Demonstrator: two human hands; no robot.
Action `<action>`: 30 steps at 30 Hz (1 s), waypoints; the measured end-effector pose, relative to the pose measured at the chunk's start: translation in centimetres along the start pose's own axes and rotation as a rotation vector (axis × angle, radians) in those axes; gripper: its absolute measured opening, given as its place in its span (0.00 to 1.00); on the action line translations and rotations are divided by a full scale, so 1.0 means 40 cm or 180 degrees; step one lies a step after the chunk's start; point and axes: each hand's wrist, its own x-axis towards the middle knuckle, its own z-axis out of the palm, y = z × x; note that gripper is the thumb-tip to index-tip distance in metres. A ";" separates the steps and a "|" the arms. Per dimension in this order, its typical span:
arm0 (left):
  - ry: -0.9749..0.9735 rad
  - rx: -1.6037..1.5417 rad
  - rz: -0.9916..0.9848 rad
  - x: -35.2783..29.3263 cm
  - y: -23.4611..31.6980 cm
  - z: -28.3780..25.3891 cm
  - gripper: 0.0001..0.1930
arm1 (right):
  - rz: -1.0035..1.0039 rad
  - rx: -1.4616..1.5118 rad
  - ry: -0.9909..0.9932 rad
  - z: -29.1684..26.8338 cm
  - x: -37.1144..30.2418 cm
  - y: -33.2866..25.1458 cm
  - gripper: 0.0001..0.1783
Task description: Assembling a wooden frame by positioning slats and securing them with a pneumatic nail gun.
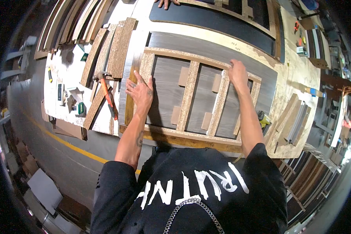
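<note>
A grey wood-grain panel (pixel 165 80) lies flat in front of me, with a ladder-like chipboard frame (pixel 189 95) on top of it. Brown wood edging strips (pixel 129 93) run along its left and near sides. My left hand (pixel 140 93) rests with fingers spread at the frame's left end, touching the chipboard and the edging. Toward the far right, my right hand (pixel 238 73) is closed at the frame's far rail, above an upright with a white edge. What its fingers pinch, if anything, is hidden. Small chipboard blocks (pixel 183 76) sit against the uprights.
A hammer (pixel 106 91) with an orange-red handle lies on chipboard strips (pixel 121 48) at left. Beyond, another person's hand (pixel 167 4) touches a second, dark panel (pixel 206 29). A yellow-green tool (pixel 263 118) lies by my right forearm. Stacked strips (pixel 68 23) fill the far left.
</note>
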 end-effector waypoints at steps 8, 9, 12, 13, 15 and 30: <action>0.0351 0.0120 0.0132 0.001 0.004 0.004 0.39 | 0.0686 -0.0362 -0.0958 -0.008 -0.125 -0.048 0.27; 0.0325 0.0112 0.0134 0.004 0.021 -0.003 0.39 | 0.0635 -0.0168 -0.0789 0.022 -0.141 -0.020 0.27; 0.0316 -0.0042 0.0092 -0.011 0.009 -0.032 0.39 | 0.0673 0.0466 -0.1091 0.021 -0.171 -0.034 0.32; 0.0245 -0.0237 0.0080 -0.005 0.011 -0.042 0.39 | 0.0658 0.0589 -0.1012 0.044 -0.197 -0.019 0.32; 0.0389 0.0024 0.0053 -0.017 0.008 -0.013 0.39 | 0.0658 0.0588 -0.1095 0.068 -0.208 -0.004 0.32; 0.0319 -0.0064 0.0137 -0.023 0.007 -0.020 0.38 | 0.0623 0.0347 -0.0826 0.101 -0.281 0.010 0.29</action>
